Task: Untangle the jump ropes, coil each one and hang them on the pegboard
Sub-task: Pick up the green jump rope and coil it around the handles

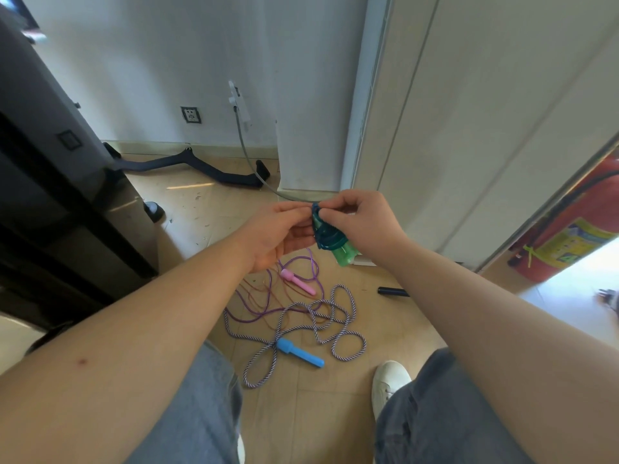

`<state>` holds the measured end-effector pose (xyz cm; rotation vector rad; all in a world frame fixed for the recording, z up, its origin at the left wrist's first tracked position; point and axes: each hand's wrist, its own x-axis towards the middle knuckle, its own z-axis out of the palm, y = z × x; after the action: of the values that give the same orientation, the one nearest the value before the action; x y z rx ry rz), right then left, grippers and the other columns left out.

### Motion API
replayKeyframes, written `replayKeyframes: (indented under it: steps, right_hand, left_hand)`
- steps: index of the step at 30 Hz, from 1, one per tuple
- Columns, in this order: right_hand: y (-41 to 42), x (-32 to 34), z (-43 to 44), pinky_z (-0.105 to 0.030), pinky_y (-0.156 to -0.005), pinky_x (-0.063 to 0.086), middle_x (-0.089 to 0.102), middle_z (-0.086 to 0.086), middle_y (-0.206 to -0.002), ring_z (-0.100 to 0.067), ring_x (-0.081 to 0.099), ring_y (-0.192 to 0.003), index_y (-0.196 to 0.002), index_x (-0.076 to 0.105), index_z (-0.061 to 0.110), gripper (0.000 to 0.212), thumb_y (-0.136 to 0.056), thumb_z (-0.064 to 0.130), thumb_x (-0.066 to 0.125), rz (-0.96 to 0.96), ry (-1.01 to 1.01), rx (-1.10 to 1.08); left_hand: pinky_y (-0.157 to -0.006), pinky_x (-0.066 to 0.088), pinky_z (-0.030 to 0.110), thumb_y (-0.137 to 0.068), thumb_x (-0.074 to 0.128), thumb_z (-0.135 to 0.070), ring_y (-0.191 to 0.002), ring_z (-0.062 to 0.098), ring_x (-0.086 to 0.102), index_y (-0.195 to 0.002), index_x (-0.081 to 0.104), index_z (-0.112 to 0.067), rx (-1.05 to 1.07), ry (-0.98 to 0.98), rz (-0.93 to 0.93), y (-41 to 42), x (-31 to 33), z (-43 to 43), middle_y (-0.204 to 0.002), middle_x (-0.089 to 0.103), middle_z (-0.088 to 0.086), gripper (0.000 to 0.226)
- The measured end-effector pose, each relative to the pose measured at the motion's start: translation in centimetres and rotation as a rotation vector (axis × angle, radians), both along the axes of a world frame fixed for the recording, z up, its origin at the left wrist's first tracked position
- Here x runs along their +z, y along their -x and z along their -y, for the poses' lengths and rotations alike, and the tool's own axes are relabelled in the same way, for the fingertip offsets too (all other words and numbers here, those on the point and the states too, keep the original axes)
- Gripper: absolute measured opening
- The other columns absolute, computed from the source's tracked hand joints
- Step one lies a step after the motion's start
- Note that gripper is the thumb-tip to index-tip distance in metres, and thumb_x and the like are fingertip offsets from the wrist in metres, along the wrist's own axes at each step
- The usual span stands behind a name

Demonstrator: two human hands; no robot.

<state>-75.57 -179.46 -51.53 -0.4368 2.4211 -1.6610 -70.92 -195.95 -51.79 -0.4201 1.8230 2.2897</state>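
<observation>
Held up a teal rope coil (324, 233).
Pinched its top with curled fingers of left hand (278, 233) and right hand (363, 222), green handles (345, 255) below.

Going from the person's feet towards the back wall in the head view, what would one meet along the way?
Blue handle → pink handle → black curved bar lying by the wall → wall socket.

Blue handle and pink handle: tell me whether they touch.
Apart. Head view shows floor tile and striped rope between the blue handle and the pink handle.
</observation>
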Motion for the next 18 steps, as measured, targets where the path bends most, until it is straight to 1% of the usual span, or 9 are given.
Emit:
replayKeyframes:
  steps: [2, 4, 7, 9, 11, 12, 14, 16, 18]
  right_hand:
    - [0.1, 0.1, -0.4, -0.026, -0.078, 0.06, 0.075, 0.002, -0.088, -0.011, 0.072, -0.085, -0.088, 0.077, 0.021, 0.006, -0.085, 0.016, 0.078, 0.096, 0.073, 0.027]
    - [0.2, 0.1, -0.8, -0.035, -0.081, 0.062, 0.076, -0.003, -0.089, -0.018, 0.073, -0.088, -0.088, 0.078, 0.02, 0.008, -0.084, 0.014, 0.079, 0.172, 0.112, 0.058]
    - [0.2, 0.0, -1.2, -0.043, -0.085, 0.061, 0.074, -0.007, -0.094, -0.026, 0.072, -0.094, -0.091, 0.075, 0.017, 0.012, -0.083, 0.009, 0.079, 0.27, 0.171, 0.12]
    - [0.2, -0.1, -1.4, -0.043, -0.087, 0.06, 0.068, -0.008, -0.101, -0.026, 0.07, -0.098, -0.1, 0.073, 0.018, 0.02, -0.083, 0.007, 0.078, 0.325, 0.21, 0.181]
    - [0.1, -0.1, -1.6, -0.042, -0.089, 0.059, 0.065, -0.009, -0.109, -0.026, 0.069, -0.102, -0.105, 0.072, 0.019, 0.025, -0.085, 0.005, 0.076, 0.384, 0.212, 0.248]
    - [0.0, -0.1, -1.7, -0.042, -0.09, 0.059, 0.066, -0.009, -0.11, -0.027, 0.069, -0.103, -0.105, 0.072, 0.018, 0.025, -0.086, 0.003, 0.074, 0.415, 0.208, 0.28]
    - [-0.1, -0.1, -1.8, -0.042, -0.091, 0.058, 0.071, -0.009, -0.105, -0.028, 0.07, -0.102, -0.102, 0.073, 0.016, 0.021, -0.086, 0.001, 0.072, 0.466, 0.214, 0.33]
    - [-0.2, -0.2, -1.8, -0.043, -0.092, 0.057, 0.073, -0.01, -0.102, -0.029, 0.07, -0.102, -0.1, 0.073, 0.013, 0.018, -0.086, 0.002, 0.072, 0.476, 0.223, 0.367]
    - [-0.2, -0.3, -1.7, -0.042, -0.093, 0.057, 0.073, -0.01, -0.101, -0.028, 0.07, -0.101, -0.1, 0.073, 0.012, 0.017, -0.086, 0.002, 0.072, 0.466, 0.224, 0.382]
  left_hand:
    - [-0.065, 0.06, 0.023, -0.099, 0.055, -0.011, -0.072, 0.012, 0.069, -0.11, 0.069, -0.01, -0.04, -0.037, 0.029, -0.1, 0.2, 0.2, -0.082, 0.072, 0.005, 0.018]
    - [-0.067, 0.06, 0.023, -0.097, 0.057, -0.014, -0.074, 0.012, 0.066, -0.111, 0.069, -0.008, -0.099, -0.071, 0.07, -0.3, 0.2, 0.4, -0.085, 0.07, 0.006, 0.019]
    - [-0.068, 0.06, 0.021, -0.087, 0.066, -0.021, -0.079, 0.012, 0.063, -0.11, 0.069, -0.006, -0.208, -0.129, 0.132, -0.5, 0.3, 0.8, -0.093, 0.067, 0.009, 0.028]
    - [-0.068, 0.06, 0.022, -0.081, 0.067, -0.021, -0.079, 0.012, 0.064, -0.113, 0.066, -0.004, -0.263, -0.145, 0.158, -0.7, 0.6, 1.1, -0.095, 0.067, 0.01, 0.036]
    - [-0.068, 0.06, 0.022, -0.081, 0.067, -0.019, -0.083, 0.014, 0.065, -0.119, 0.063, 0.0, -0.295, -0.115, 0.177, -0.8, 0.7, 1.4, -0.101, 0.066, 0.012, 0.043]
    - [-0.068, 0.06, 0.023, -0.081, 0.067, -0.018, -0.087, 0.016, 0.064, -0.123, 0.061, 0.002, -0.312, -0.095, 0.188, -0.9, 0.7, 1.5, -0.105, 0.065, 0.015, 0.047]
    - [-0.069, 0.06, 0.024, -0.081, 0.068, -0.018, -0.093, 0.019, 0.061, -0.129, 0.057, 0.004, -0.347, -0.076, 0.202, -1.1, 0.7, 1.7, -0.111, 0.061, 0.017, 0.053]
    - [-0.069, 0.06, 0.024, -0.083, 0.067, -0.018, -0.09, 0.018, 0.06, -0.131, 0.055, 0.004, -0.364, -0.077, 0.207, -1.1, 0.6, 1.9, -0.106, 0.061, 0.016, 0.054]
    - [-0.068, 0.059, 0.023, -0.088, 0.063, -0.017, -0.081, 0.015, 0.06, -0.126, 0.058, 0.004, -0.378, -0.07, 0.215, -1.0, 0.6, 1.9, -0.091, 0.062, 0.011, 0.044]
